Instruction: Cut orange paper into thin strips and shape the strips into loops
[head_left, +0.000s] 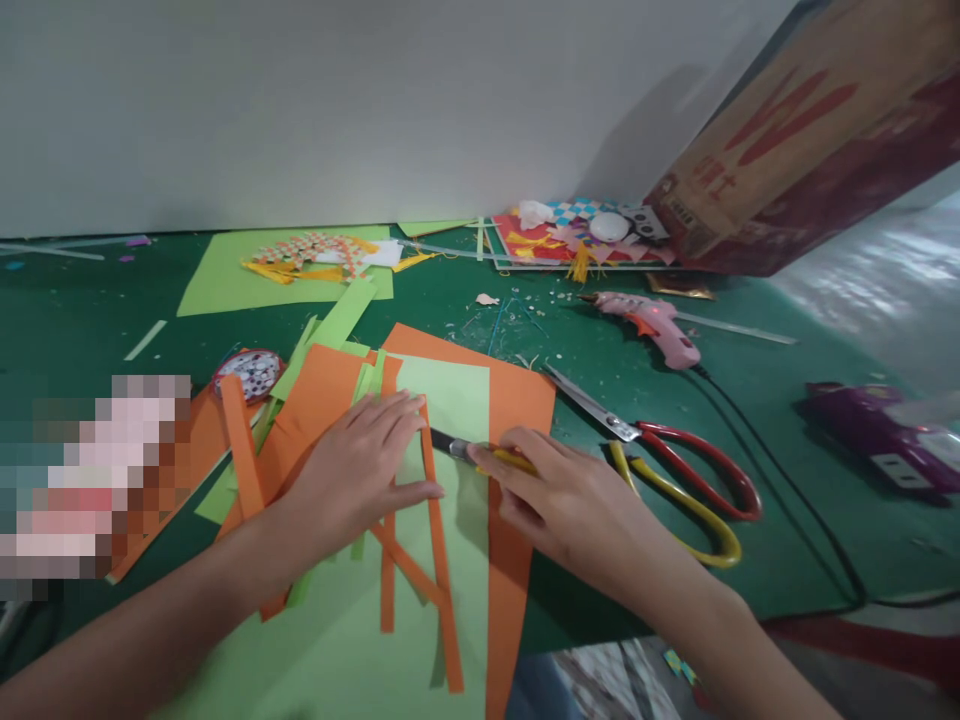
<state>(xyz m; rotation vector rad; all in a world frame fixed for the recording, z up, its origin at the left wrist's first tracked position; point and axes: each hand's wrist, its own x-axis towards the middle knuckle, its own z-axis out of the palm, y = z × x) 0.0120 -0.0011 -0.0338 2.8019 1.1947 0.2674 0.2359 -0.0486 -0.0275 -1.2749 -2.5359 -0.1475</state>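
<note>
Fingers (pixel 394 412) of left hand (pixel 360 470): spread flat, pressing orange strip (pixel 437 530) onto green sheet (pixel 450 395), frame centre. Right hand (pixel 570 505): fingers clamped on yellow craft knife (pixel 465 450), blade just beside left fingertips. Risk: blade slip cuts fingertip; loose strip shifts, cut wanders.

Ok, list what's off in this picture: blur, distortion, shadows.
Head view: edges stretch, so the cardboard box leans and smears; a pixelated patch masks the left; the box casts a soft shadow on the wall; left hand, right hand and knife are sharp.
</note>
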